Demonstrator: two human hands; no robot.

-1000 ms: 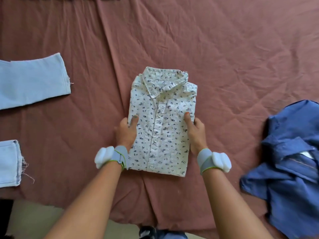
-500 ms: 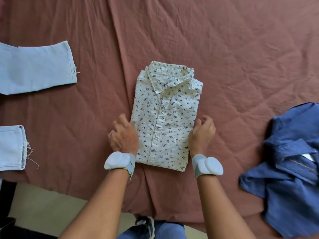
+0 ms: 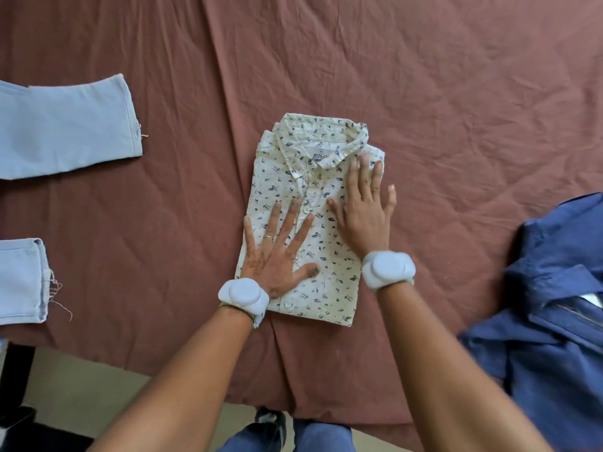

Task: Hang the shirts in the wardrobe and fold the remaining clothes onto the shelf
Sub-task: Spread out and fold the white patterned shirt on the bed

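A folded white shirt with a small dark leaf print (image 3: 293, 177) lies collar-up in the middle of the bed. My left hand (image 3: 277, 252) lies flat on its lower left part, fingers spread and straight. My right hand (image 3: 363, 210) lies flat on its right side, fingers straight and reaching toward the collar. Neither hand grips the cloth. A crumpled blue shirt (image 3: 551, 324) lies at the right edge.
A wrinkled rust-brown sheet (image 3: 424, 109) covers the bed. Two light blue trouser legs (image 3: 65, 128) (image 3: 21, 282) lie at the left, hems toward the middle. The bed's front edge runs just below the shirt, with floor and my legs beneath.
Both hands left the shirt's side edges, where their fingers curled, and now lie flat on top of it. The right hand has slid up toward the collar.
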